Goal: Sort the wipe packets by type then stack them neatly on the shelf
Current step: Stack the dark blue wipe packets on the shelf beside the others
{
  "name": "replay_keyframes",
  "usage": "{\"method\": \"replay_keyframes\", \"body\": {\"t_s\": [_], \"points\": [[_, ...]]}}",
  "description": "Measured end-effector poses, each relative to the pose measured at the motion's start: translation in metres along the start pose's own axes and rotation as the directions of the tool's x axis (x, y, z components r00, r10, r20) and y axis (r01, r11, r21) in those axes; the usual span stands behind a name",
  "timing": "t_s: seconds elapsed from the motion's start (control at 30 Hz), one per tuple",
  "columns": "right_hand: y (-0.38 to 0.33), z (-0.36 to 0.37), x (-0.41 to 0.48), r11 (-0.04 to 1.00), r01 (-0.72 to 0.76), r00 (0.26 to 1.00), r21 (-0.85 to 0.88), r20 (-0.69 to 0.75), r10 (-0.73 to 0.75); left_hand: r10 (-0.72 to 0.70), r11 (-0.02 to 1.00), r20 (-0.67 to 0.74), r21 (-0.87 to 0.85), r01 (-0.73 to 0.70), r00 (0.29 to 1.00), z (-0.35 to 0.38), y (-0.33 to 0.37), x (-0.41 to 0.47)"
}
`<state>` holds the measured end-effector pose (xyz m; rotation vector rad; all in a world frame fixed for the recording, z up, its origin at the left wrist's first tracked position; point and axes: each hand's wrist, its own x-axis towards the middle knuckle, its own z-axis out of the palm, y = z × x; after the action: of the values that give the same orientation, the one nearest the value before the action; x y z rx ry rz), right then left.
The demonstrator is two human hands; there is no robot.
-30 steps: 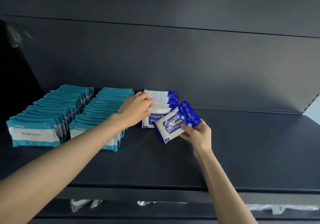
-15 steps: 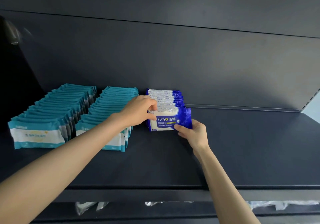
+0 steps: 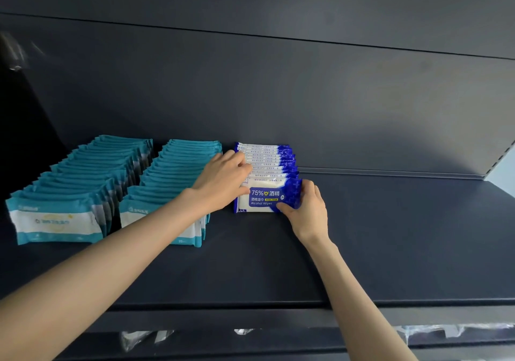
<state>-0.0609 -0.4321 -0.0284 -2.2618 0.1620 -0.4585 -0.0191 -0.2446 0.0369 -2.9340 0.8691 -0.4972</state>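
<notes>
On the dark shelf [image 3: 390, 235] a row of blue and white alcohol wipe packets [image 3: 271, 162] stands on edge, running back to the wall. The front blue packet [image 3: 264, 197] stands upright at the head of this row. My right hand [image 3: 305, 210] grips its right end, thumb on its face. My left hand [image 3: 223, 178] curls over the left side of the blue row, thumb against the front packet's left edge. Two rows of teal and white packets stand to the left, a far left row [image 3: 69, 193] and a second row [image 3: 167, 182].
The shelf's back wall [image 3: 306, 95] rises right behind the rows. Bare shelf stretches to the right as far as the side bracket [image 3: 498, 162]. Below the shelf's front edge, clear plastic wrapping [image 3: 145, 338] lies on a lower level.
My right hand brought the tilted blue packet to the front of the blue row and stood it upright. My left hand stayed on the row's left side.
</notes>
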Motion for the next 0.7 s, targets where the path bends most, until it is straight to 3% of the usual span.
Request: {"method": "replay_keyframes", "body": {"t_s": [0.27, 0.47, 0.7], "points": [[-0.005, 0.004, 0.003, 0.984, 0.043, 0.999, -0.172, -0.023, -0.048, 0.007, 1.0, 0.023, 0.01, -0.007, 1.0, -0.001, -0.003, -0.001], [-0.008, 0.003, 0.007, 0.903, 0.231, 0.973, -0.362, 0.085, -0.215, 0.025, 0.997, 0.084, 0.065, -0.03, 0.996, 0.002, -0.003, 0.006], [-0.011, 0.0, 0.01, 0.865, 0.21, 0.977, -0.456, 0.126, -0.171, 0.035, 0.987, 0.095, 0.154, -0.049, 0.995, 0.003, -0.001, 0.011]]}}
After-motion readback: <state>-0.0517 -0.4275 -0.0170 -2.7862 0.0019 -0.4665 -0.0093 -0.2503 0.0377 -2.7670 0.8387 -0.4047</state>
